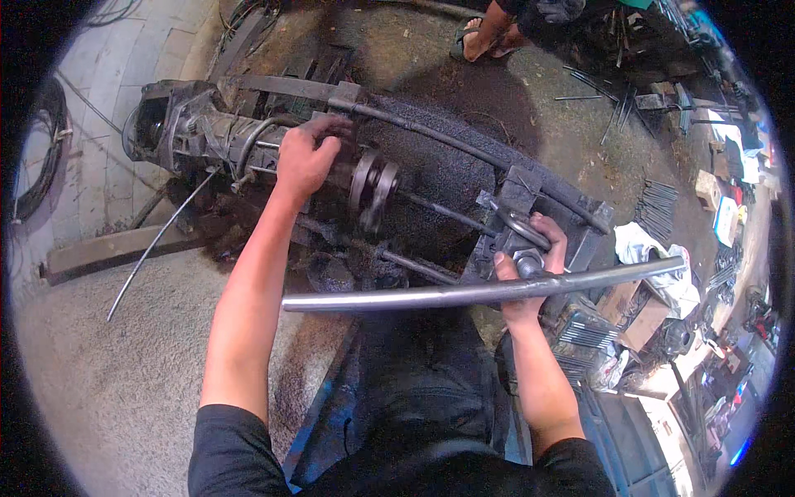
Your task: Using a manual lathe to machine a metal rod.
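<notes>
My right hand (546,257) is wrapped around a rounded metal hub (528,263) at the near right end of a long machine. Across that wrist lies a long bare steel bar handle (414,296). Just beyond the hub is a thick metal ring (526,228). My left hand (310,153) hovers over the machine's middle, thumb and fingers apart, its fingertips dark and slightly blurred. Nearest to it are a curved metal lever (252,145) on the left and a round steel disc assembly (373,182) on the right. Whether the left fingertips touch anything is unclear.
A motor-like housing (178,128) forms the machine's left end; dark granules (422,124) lie along its bed. A thin rod (161,244) slants down left. Metal rods (657,207) and boxes lie at right. Another person's foot (474,41) is at the far side.
</notes>
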Available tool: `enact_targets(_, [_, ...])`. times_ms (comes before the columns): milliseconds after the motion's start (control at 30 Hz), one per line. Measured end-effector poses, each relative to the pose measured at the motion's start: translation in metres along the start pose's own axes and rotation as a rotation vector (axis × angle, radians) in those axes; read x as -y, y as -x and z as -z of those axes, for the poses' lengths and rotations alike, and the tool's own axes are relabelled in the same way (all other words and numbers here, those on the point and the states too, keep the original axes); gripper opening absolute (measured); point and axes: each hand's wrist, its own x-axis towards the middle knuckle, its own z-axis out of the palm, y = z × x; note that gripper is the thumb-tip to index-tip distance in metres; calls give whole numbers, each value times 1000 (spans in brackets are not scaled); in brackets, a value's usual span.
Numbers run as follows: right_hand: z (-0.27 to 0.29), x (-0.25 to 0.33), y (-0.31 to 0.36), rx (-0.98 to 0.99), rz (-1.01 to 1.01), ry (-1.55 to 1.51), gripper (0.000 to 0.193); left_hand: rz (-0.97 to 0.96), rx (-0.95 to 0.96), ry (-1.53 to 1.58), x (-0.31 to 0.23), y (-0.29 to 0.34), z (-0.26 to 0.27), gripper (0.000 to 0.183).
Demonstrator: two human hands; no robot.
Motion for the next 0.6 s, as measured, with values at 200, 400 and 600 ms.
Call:
enact_targets(200, [19, -3, -9, 224, 93, 167, 57, 29, 55, -85, -2, 10, 8, 36])
enact_targets(400, [33, -18, -12, 342, 258, 144, 32, 12, 51, 18, -23, 6, 9, 38])
enact_targets(600, [40, -18, -19, 450, 243, 167, 32, 17, 81, 16, -17, 1, 7, 41])
